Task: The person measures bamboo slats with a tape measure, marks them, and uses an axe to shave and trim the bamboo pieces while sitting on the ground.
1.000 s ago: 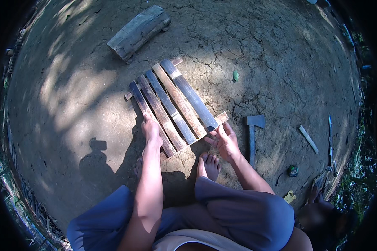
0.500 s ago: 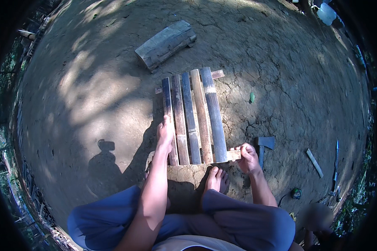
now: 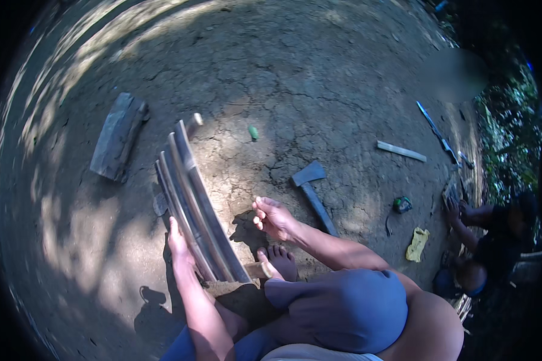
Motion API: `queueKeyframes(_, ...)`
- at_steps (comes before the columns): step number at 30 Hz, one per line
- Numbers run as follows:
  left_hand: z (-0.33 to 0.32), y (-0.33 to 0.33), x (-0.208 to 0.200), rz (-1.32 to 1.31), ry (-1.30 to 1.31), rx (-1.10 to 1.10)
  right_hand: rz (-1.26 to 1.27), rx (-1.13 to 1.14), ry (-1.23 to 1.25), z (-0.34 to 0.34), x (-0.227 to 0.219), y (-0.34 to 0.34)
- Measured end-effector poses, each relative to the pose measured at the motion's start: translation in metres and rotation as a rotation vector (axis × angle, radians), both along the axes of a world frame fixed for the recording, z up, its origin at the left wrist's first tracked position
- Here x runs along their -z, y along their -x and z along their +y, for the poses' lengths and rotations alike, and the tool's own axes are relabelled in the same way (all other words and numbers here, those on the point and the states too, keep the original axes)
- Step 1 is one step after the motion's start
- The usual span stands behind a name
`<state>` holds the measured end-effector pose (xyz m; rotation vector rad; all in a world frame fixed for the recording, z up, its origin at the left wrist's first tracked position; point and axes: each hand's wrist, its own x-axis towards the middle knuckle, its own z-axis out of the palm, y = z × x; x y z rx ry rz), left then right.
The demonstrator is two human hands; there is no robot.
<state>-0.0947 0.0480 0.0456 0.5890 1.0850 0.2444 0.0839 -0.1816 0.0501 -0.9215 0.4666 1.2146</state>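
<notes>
One hand, the left [image 3: 182,245], grips the tilted slatted rack [image 3: 206,210] by its left edge, near the knees; the right hand [image 3: 273,219] is half curled beside it, holding what I can't tell. An axe [image 3: 315,195] lies farther right.

Left forearm [image 3: 206,316] rises from the lower edge, slanting leftward; wrist roughly straight. Left hand [image 3: 180,245] closed in a grip, one digit pointing upward in view. Right forearm [image 3: 331,245] angled up and leftward, beyond the bent right knee [image 3: 370,307]. Right hand [image 3: 275,219] apart from the left, fingers loosely curled.
</notes>
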Motion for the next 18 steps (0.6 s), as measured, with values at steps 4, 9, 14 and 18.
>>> queueKeyframes(4, 0.030, 0.011, 0.022, -0.011, -0.054, -0.058, -0.585, -0.215, 0.125, -0.006, 0.006, -0.041)
queueKeyframes(9, 0.028, -0.036, -0.017, 0.144, -0.108, 0.042, -1.738, -0.449, 0.732, -0.084, 0.011, -0.043)
queueKeyframes(14, 0.056, -0.046, 0.000, 0.285, -0.285, 0.097, -1.175, -0.500, 0.617, -0.102, -0.024, -0.026)
queueKeyframes(18, 0.054, -0.061, 0.008, 0.390, -0.357, 0.128, -1.106, -0.632, 0.620, -0.123, -0.026, 0.006)
